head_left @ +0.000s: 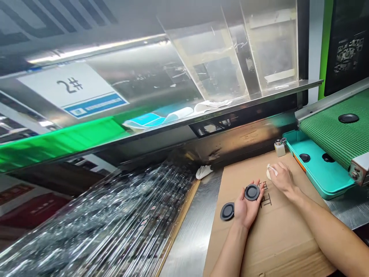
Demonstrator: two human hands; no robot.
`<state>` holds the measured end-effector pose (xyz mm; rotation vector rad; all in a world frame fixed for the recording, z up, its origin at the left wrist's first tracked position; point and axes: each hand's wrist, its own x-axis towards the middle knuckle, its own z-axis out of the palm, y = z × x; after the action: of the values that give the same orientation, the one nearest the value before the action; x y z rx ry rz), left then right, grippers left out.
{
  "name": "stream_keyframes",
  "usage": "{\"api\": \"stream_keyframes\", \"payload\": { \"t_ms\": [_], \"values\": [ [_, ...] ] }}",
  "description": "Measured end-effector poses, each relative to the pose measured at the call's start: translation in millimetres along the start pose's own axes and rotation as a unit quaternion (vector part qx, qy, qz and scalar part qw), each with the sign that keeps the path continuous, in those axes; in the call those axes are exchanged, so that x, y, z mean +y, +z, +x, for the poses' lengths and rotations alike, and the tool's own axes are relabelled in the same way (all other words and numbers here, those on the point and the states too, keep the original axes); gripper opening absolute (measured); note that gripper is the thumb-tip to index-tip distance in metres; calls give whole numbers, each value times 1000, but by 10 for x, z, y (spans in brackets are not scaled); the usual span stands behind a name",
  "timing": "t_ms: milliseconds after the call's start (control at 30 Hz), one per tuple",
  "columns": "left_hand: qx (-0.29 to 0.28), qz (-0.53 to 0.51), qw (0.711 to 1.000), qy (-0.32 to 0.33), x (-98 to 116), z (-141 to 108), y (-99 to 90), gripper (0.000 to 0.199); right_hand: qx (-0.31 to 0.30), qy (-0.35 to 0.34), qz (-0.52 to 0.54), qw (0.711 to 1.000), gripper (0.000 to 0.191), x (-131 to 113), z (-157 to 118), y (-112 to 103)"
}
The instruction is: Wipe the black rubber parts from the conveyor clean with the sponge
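Note:
My left hand (247, 212), palm up over the cardboard, holds a round black disc (252, 192) with a raised rim, its fingers curled around the edge. A second black disc (227, 211) lies on the cardboard just left of that hand. To the right, my right hand (282, 177) pinches a small white cloth (270, 172) between thumb and fingers. Close beyond it stands a small pale bottle (279, 147) with a metal top, near the cardboard's far edge.
A flattened cardboard sheet (288, 234) covers the metal bench. On the right, a teal tray (331, 188) holds black discs beside a green conveyor belt (340, 134) carrying another disc (348, 118). Clear plastic-wrapped stock (123, 223) lies left; a crumpled white cloth (204, 172) sits near the back panel.

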<state>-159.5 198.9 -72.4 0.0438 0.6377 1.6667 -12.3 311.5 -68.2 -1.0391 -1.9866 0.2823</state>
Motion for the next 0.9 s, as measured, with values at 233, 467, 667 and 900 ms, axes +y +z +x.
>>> {"api": "stream_keyframes", "payload": {
  "t_ms": [233, 467, 667, 900],
  "values": [
    [-8, 35, 999, 19, -66, 0, -114, 42, -178, -222, 40, 958, 11, -537, -388, 253],
    [3, 74, 997, 3, -168, 34, -145, 37, -192, -87, -63, 975, 18, -364, -247, 157],
    [11, 85, 996, 9, -231, 54, -73, 33, -242, -143, 37, 959, 14, -389, -315, 148],
    [47, 51, 997, 32, -199, 127, -107, 33, -300, -121, 119, 939, 17, -392, -288, 124]
  ]
}}
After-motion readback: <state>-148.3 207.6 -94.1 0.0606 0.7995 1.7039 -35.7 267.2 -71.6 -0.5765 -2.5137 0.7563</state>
